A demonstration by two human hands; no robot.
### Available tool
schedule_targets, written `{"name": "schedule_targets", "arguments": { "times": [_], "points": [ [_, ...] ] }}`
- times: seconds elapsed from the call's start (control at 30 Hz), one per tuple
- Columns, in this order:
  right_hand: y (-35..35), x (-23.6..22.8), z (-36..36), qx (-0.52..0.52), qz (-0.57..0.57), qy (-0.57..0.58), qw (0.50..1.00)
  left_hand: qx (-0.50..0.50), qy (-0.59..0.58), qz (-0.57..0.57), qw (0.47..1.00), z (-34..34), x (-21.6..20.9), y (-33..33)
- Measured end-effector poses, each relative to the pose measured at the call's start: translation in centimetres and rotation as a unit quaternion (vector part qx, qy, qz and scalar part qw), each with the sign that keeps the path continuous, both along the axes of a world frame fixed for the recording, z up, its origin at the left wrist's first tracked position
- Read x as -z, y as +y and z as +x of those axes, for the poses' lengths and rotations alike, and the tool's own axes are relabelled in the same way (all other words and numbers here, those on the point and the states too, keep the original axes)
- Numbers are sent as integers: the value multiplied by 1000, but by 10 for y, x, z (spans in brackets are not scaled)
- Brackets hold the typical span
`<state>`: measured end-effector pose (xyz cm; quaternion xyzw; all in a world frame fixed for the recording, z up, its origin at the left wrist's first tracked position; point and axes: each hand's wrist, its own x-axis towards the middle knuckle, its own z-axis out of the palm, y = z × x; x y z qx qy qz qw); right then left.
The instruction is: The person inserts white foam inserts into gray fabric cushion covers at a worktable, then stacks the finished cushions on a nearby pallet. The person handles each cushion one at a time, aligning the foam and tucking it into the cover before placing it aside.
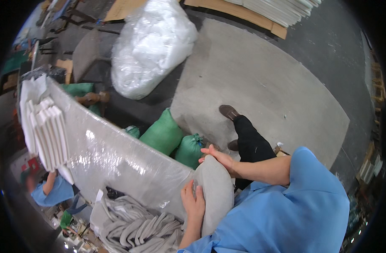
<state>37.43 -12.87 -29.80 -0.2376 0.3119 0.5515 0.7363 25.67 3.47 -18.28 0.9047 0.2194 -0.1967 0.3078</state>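
A grey fabric-covered cushion (217,192) with a rounded end stands upright close against my body, at the end of a plastic-wrapped table. My left hand (194,204) presses on its left side, with fingers stretched along the fabric. Around the far right of its rounded end sits my right hand (221,160), fingertips reaching past the edge. The cushion is held between the two hands. My right palm is partly hidden behind it. A heap of grey fabric covers (138,225) lies left of my left forearm.
The table (113,145) runs to the far left, with stacked white foam pads (49,130) at its end. Green sacks (162,133) lie beyond it. A bag of clear plastic (153,48) stands farther off, beside a large grey sheet (260,84). Another person (56,189) works at left.
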Motion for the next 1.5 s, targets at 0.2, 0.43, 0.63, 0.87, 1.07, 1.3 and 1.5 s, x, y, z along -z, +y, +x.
{"name": "schedule_targets", "arguments": {
  "times": [0.2, 0.43, 0.63, 0.87, 1.07, 1.3, 1.5],
  "points": [
    [54, -101, 9, 46, 170, -122, 977, -286, -57, -188, 938, -47, 10, 31],
    [87, -271, -28, 29, 479, -416, 772, -408, -481, -185, 753, -76, -105, 13],
    [64, -280, -55, -81, 454, -564, 685, -287, -604, 0, 743, -79, -132, 1],
    [41, -319, -56, -243, 436, -555, 665, -273, -651, 65, 705, -95, -131, -15],
    [31, -327, -66, -287, 376, -530, 704, -270, -680, 69, 678, -94, -125, -17],
    [26, -316, -49, -268, 272, -550, 743, -239, -660, 49, 711, -73, -131, -13],
    [-6, -338, -30, -277, 198, -662, 668, -240, -606, 21, 758, -45, -121, -20]
  ]
}}
